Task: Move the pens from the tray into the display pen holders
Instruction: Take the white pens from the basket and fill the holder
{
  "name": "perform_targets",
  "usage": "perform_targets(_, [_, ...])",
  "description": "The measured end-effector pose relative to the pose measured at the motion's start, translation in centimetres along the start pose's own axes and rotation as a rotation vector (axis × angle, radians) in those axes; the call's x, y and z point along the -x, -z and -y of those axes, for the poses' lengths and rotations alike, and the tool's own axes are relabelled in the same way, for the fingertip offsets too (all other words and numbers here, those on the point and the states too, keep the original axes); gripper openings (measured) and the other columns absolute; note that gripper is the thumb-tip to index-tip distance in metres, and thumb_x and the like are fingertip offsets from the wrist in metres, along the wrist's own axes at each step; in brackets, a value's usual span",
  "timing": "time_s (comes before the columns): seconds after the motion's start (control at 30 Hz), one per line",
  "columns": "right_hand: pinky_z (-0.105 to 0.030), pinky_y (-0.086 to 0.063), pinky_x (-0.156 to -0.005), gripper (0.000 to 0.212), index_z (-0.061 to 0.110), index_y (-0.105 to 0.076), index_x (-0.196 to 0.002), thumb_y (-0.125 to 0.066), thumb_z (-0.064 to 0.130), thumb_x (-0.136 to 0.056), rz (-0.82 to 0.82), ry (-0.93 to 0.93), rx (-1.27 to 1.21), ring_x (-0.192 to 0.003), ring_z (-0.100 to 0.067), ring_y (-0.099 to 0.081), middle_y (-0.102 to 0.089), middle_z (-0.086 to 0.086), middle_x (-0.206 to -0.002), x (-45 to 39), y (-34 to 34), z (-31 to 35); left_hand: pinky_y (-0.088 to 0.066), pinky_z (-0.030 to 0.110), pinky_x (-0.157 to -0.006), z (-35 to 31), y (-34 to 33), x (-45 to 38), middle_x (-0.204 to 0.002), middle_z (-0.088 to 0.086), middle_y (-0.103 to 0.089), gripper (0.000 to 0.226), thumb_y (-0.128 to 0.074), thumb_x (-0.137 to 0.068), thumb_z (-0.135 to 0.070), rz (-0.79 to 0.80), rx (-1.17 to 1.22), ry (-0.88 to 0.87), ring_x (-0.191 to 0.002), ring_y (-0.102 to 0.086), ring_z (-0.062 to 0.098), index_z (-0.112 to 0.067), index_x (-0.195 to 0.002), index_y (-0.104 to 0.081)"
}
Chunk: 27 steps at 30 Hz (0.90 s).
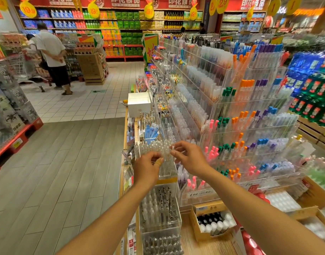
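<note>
At twelve o'clock from my left hand (pixel 146 167), the pens (pixel 154 148) I reach into are clear with whitish caps, in a colourless holder (pixel 167 170) on a yellow base. My left finger wears a tan plaster. At six o'clock a clear box (pixel 160 208) holds silver and dark pens. At three o'clock the acrylic tiers (pixel 250 129) show caps in pink, green, orange, purple and blue. At four o'clock a tan carton (pixel 204 229) holds black and white caps. The floor (pixel 62 172) at nine o'clock is grey wood-grain plank, white tile beyond. Far shelves (pixel 110 24) at twelve o'clock are red, with yellow price tags.
</note>
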State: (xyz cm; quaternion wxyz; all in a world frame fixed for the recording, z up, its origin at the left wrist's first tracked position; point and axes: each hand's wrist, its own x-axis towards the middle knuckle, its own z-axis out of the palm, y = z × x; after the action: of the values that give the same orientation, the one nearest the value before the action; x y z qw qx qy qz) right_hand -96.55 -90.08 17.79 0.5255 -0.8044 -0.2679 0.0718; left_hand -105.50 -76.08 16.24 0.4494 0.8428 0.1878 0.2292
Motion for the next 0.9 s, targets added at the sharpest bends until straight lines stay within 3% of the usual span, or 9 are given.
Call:
perform_targets(0.07, [-0.019,-0.054,-0.058,0.015,0.015,-0.063,-0.107,-0.064,0.021,-0.093,0.005,-0.016,0.01,-0.061,-0.005,-0.066,-0.065,-0.003,-0.09,0.1,0.0,-0.1,-0.053,0.022,-0.066,-0.1,0.0,0.1,-0.076,-0.013,-0.064,0.006,-0.07,-0.091,-0.018,0.014,0.025,0.055,-0.074,-0.064,0.011,-0.024,-0.088,-0.07])
perform_targets(0.17, [-0.018,-0.051,-0.057,0.011,0.021,-0.058,-0.108,-0.056,0.021,-0.097,0.024,-0.037,-0.011,-0.063,-0.007,-0.066,-0.064,-0.005,-0.097,0.9,0.1,-0.4,-0.06,0.045,-0.076,0.1,0.4,0.3,-0.08,-0.003,-0.066,0.01,-0.068,-0.092,-0.021,0.044,0.061,0.165,-0.079,-0.068,0.023,-0.023,-0.083,-0.064])
perform_targets(0.27, [-0.019,-0.051,-0.058,0.012,0.025,-0.055,-0.109,-0.048,0.02,-0.101,0.019,-0.099,-0.084,-0.065,-0.005,-0.065,-0.065,-0.004,-0.102,2.3,0.3,-0.8,-0.059,0.048,-0.078,0.1,0.7,0.8,-0.083,0.002,-0.066,0.012,-0.065,-0.094,-0.021,0.082,0.103,0.234,-0.083,-0.069,0.026,-0.021,-0.082,-0.063])
perform_targets(0.6, [-0.028,-0.053,-0.067,0.039,0.017,-0.061,-0.113,-0.031,0.04,-0.104,-0.141,-0.309,-0.308,-0.079,-0.019,-0.065,-0.068,-0.009,-0.107,11.0,4.3,-4.0,-0.058,0.044,-0.084,-1.7,-0.8,5.2,-0.101,0.008,-0.071,0.017,-0.052,-0.101,-0.021,0.369,0.2,0.321,-0.091,-0.067,0.024,-0.017,-0.095,-0.068])
perform_targets(0.73, [-0.03,-0.056,-0.069,0.045,0.017,-0.063,-0.113,-0.03,0.046,-0.103,-0.262,-0.438,-0.398,-0.079,-0.019,-0.066,-0.069,-0.009,-0.108,16.7,7.7,-6.2,-0.048,0.032,-0.063,-3.4,-2.7,7.2,-0.09,0.008,-0.067,0.022,-0.045,-0.101,-0.01,0.442,0.364,0.422,-0.073,-0.058,0.019,-0.011,-0.093,-0.066])
perform_targets(0.83, [-0.039,-0.057,-0.078,0.047,0.017,-0.064,-0.114,-0.029,0.047,-0.103,-0.341,-0.497,-0.404,-0.09,-0.027,-0.069,-0.07,-0.008,-0.108,21.4,10.3,-7.8,-0.035,0.022,-0.045,-5.6,-5.0,9.3,-0.079,0.008,-0.05,0.02,-0.039,-0.102,-0.007,0.564,0.433,0.498,-0.06,-0.043,0.015,-0.009,-0.092,-0.057])
perform_targets(0.9, [-0.037,-0.06,-0.075,0.045,0.022,-0.064,-0.112,-0.031,0.05,-0.101,-0.402,-0.532,-0.396,-0.091,-0.025,-0.07,-0.071,-0.005,-0.108,24.8,12.0,-8.9,-0.036,0.02,-0.044,-7.1,-7.0,11.3,-0.078,0.006,-0.049,0.021,-0.039,-0.104,-0.013,0.65,0.421,0.514,-0.061,-0.043,0.015,-0.013,-0.09,-0.055])
